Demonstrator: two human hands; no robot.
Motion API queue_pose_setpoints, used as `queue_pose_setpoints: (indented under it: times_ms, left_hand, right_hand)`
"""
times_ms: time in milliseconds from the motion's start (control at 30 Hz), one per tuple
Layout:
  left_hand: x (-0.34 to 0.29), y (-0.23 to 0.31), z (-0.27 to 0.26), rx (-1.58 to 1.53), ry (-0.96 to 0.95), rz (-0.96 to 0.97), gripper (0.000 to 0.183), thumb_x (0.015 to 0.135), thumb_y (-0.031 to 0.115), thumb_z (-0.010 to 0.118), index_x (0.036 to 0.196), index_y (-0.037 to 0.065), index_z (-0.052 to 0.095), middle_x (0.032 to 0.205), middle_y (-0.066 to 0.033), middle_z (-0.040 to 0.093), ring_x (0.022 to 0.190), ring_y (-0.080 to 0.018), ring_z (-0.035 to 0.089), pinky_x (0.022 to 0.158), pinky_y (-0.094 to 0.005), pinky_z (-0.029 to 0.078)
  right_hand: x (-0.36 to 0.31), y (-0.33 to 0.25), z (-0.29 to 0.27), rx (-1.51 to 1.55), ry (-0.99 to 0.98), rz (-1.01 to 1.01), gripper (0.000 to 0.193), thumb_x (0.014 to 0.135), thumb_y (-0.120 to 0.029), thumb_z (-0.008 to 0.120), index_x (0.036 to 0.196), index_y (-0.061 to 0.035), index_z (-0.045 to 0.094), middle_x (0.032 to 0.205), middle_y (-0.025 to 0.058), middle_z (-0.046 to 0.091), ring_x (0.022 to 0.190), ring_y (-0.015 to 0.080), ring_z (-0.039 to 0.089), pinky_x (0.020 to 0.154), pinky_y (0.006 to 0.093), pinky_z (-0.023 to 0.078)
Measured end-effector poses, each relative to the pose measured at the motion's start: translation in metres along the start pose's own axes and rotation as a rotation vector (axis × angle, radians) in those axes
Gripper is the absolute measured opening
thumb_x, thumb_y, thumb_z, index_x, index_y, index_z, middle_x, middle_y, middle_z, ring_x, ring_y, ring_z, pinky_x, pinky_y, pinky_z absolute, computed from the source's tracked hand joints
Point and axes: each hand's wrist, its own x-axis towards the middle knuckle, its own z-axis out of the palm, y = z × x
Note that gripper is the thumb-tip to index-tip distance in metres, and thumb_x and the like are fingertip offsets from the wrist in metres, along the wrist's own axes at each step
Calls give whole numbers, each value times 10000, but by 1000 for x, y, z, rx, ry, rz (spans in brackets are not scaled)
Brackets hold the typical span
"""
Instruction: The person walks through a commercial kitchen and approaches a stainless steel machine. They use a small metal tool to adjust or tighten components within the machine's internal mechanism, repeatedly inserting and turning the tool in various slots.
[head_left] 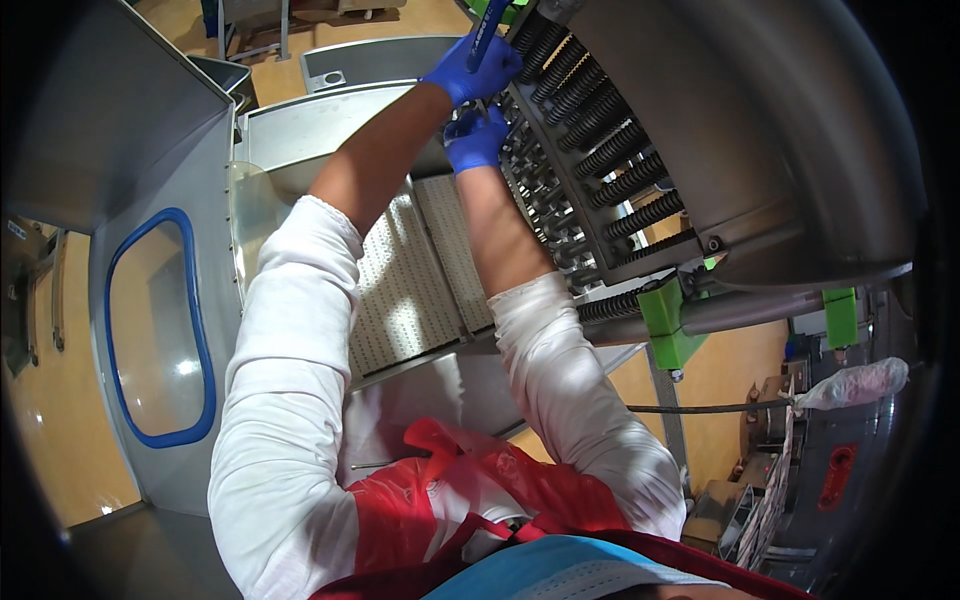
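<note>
My left hand (473,72), in a blue glove, is wrapped round a blue handle (487,35) that points up past the machine's edge. What sits at the handle's ends cannot be made out. Just below it, my right hand (477,140), also in a blue glove, has its fingers curled in beside a row of small metal fittings (545,190). Whatever those fingers hold is too small and partly hidden to name. A rack of dark coil springs (610,150) lies to the right of both hands, above the fittings.
Below my arms runs a pale perforated belt (395,290). A large steel housing (800,130) fills the right. Green blocks (672,325) sit on a metal bar there, near a plastic-wrapped end (855,385) on a black cable. To the left stands a panel with a blue-framed window (160,330).
</note>
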Motion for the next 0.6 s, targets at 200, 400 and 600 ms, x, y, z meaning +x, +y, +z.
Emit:
queue_pose_setpoints:
  times_ms: [200,400,600]
  left_hand:
    - [-6,7,7,-232,158,-272,194,916,220,667,1016,76,751,961,-137,741,867,-272,721,826,-366,553]
    - [-1,-27,26,-363,164,-218,215,920,224,681,1069,87,754,975,-143,746,864,-243,727,817,-359,562]
    - [-18,15,12,-354,199,-277,276,880,230,702,1105,76,744,949,-175,735,839,-270,724,814,-357,559]
  right_hand:
    - [7,8,6,27,12,-29,350,909,-506,522,819,-169,552,730,-1,550,665,144,537,583,290,421]
    - [18,9,-3,3,-101,-56,355,912,-496,566,876,-143,582,789,-5,574,689,112,559,570,266,456]
    - [6,0,6,56,-157,-58,366,932,-469,548,980,-113,619,882,22,621,771,149,614,668,286,509]
